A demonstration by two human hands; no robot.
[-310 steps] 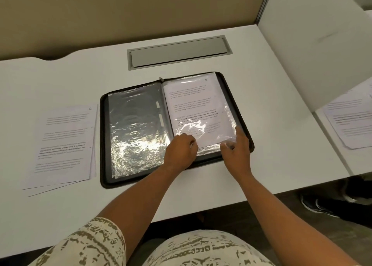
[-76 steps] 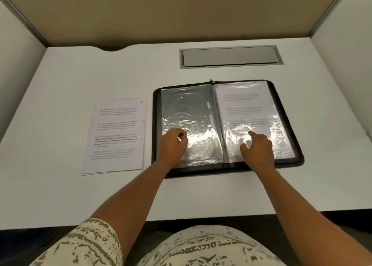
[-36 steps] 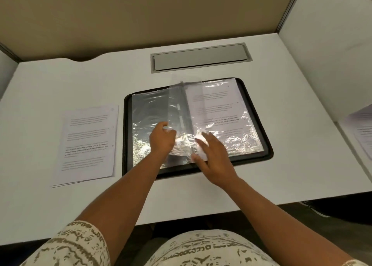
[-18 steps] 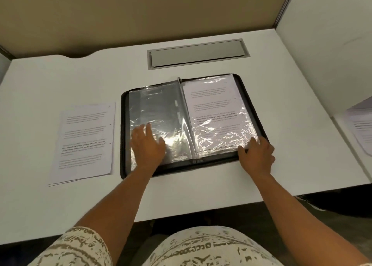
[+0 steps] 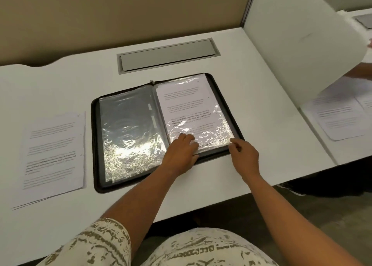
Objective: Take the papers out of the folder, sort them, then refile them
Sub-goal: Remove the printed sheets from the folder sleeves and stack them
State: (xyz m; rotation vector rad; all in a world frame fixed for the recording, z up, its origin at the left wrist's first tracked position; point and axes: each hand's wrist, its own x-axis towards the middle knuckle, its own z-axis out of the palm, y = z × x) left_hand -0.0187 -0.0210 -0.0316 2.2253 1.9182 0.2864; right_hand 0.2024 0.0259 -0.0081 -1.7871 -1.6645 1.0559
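A black zip folder [image 5: 96, 145] lies open on the white desk. Its left half holds empty clear sleeves [image 5: 128, 129]. A printed paper [image 5: 185, 102] sits inside the plastic sleeve [image 5: 211, 133] on the right half. My left hand [image 5: 180, 153] lies on that sleeve's lower left edge, with fingers curled on top and the thumb along the folder's rim. At the sleeve's lower right corner, my right hand [image 5: 244, 155] pinches with thumb and forefinger. A stack of loose printed papers [image 5: 54, 151] lies flat to the left of the folder.
A grey cable hatch [image 5: 167, 54] is set into the desk behind the folder. A white divider panel [image 5: 298, 44] stands on the right. Beyond it are another desk with papers [image 5: 340, 115] and another person's arm [image 5: 360, 71].
A clear sleeve was turned over to the left. My left hand then moved from the left sleeves to the right page's lower edge, and my right hand shifted to its corner.
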